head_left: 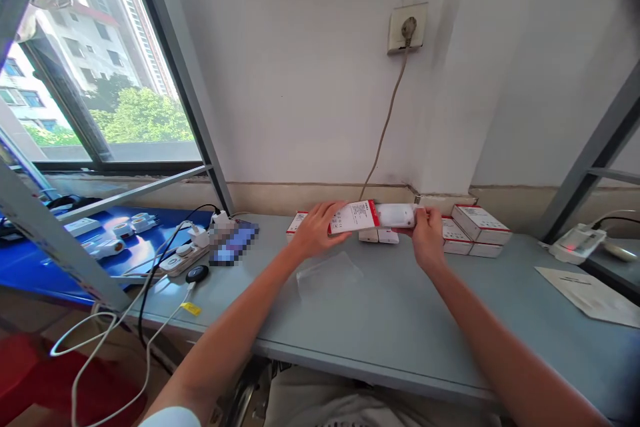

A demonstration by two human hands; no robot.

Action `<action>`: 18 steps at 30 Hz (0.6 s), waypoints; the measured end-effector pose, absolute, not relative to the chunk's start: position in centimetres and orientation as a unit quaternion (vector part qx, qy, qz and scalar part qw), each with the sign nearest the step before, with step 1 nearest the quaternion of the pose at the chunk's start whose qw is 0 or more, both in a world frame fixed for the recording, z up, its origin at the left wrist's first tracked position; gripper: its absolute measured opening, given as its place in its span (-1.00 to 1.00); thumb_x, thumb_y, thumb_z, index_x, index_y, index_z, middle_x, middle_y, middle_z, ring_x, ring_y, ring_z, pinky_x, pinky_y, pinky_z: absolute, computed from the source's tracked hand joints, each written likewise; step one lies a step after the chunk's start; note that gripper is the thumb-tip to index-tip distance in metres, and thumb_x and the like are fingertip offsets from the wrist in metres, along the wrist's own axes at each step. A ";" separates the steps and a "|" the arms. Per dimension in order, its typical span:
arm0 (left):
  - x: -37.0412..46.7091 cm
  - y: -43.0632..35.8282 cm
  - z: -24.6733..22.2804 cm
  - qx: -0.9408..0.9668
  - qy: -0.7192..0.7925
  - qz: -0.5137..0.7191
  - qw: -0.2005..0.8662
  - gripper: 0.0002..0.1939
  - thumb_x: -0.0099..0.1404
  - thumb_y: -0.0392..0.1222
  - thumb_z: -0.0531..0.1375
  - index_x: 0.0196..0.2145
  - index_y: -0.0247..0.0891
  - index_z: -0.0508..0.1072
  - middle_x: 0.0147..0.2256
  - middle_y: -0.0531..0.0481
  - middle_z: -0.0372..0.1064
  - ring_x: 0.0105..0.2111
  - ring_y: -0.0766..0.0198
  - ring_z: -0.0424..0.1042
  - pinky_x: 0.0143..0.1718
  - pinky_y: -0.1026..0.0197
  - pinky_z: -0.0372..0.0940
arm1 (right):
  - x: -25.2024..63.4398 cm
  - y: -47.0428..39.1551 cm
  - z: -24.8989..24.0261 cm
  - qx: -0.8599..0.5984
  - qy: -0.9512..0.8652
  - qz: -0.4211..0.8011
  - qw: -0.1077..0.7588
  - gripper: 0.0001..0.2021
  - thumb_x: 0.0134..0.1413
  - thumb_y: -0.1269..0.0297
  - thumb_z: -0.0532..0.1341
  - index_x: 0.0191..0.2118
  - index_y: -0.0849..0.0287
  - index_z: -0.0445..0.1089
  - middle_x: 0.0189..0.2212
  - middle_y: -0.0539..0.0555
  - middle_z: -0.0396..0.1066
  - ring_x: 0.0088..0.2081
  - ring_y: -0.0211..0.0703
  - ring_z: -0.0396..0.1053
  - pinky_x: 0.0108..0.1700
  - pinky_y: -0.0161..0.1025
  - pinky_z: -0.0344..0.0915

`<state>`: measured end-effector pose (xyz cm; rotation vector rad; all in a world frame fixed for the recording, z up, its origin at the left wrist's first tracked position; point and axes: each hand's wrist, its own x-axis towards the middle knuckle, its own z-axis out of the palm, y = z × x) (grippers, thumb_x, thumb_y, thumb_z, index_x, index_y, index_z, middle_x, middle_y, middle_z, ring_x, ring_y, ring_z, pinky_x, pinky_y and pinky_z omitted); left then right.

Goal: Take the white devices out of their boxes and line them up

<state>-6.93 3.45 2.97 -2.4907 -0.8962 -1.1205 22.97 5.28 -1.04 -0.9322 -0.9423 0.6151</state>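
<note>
My left hand (pixel 316 232) is closed around a white box with red edges and fine print (pixel 354 217), raised above the desk. Out of the box's right end juts a smooth white piece (pixel 396 215), whose exact kind I cannot make out. The far end of that piece is pinched in the fingers of my right hand (pixel 429 237). Behind and below them lies a pair of small white boxes (pixel 379 237). Another red-and-white box (pixel 296 221) is partly hidden by my left hand. Beside my right hand, similar boxes (pixel 481 224) are stacked.
A clear plastic sheet (pixel 327 278) lies on the grey desk (pixel 380 327). To the left are a blurred-out phone (pixel 234 243), a power strip (pixel 184 259), a black round device (pixel 197 273) and loose cables. On the right rest a paper sheet (pixel 593 295) and a white adapter (pixel 576 243). Metal posts flank the desk.
</note>
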 end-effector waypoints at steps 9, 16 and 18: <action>-10.4 4.4 4.9 -0.657 -0.645 -0.342 0.186 -0.34 0.50 -0.05 0.15 0.43 -0.40 0.19 0.14 -0.44 0.34 0.14 -0.22 0.43 0.16 -0.16 0.36 | 24.5 7.6 -2.2 -0.449 -0.255 0.355 0.779 -0.74 0.33 0.01 0.25 -0.19 0.02 0.20 -0.22 -0.02 0.41 -0.30 -0.18 0.50 -0.34 -0.16 0.63; -9.7 3.1 5.0 -0.636 -0.730 -0.220 0.118 -0.44 0.52 0.07 0.09 0.29 -0.37 0.35 0.16 -0.47 0.35 0.16 -0.29 0.44 0.01 -0.10 0.45 | 25.1 7.5 -2.1 -0.485 -0.212 0.359 0.769 -0.89 0.41 0.19 0.15 -0.17 0.03 0.21 -0.20 -0.01 0.41 -0.36 -0.27 0.48 -0.41 -0.31 0.59; -9.5 2.8 5.1 -0.637 -0.736 -0.203 0.108 -0.46 0.51 0.07 0.11 0.24 -0.37 0.38 0.17 -0.48 0.35 0.16 -0.29 0.45 -0.01 -0.08 0.46 | 25.1 7.4 -2.1 -0.492 -0.211 0.357 0.766 -0.88 0.42 0.18 0.15 -0.18 0.04 0.21 -0.21 -0.01 0.40 -0.38 -0.27 0.47 -0.41 -0.31 0.59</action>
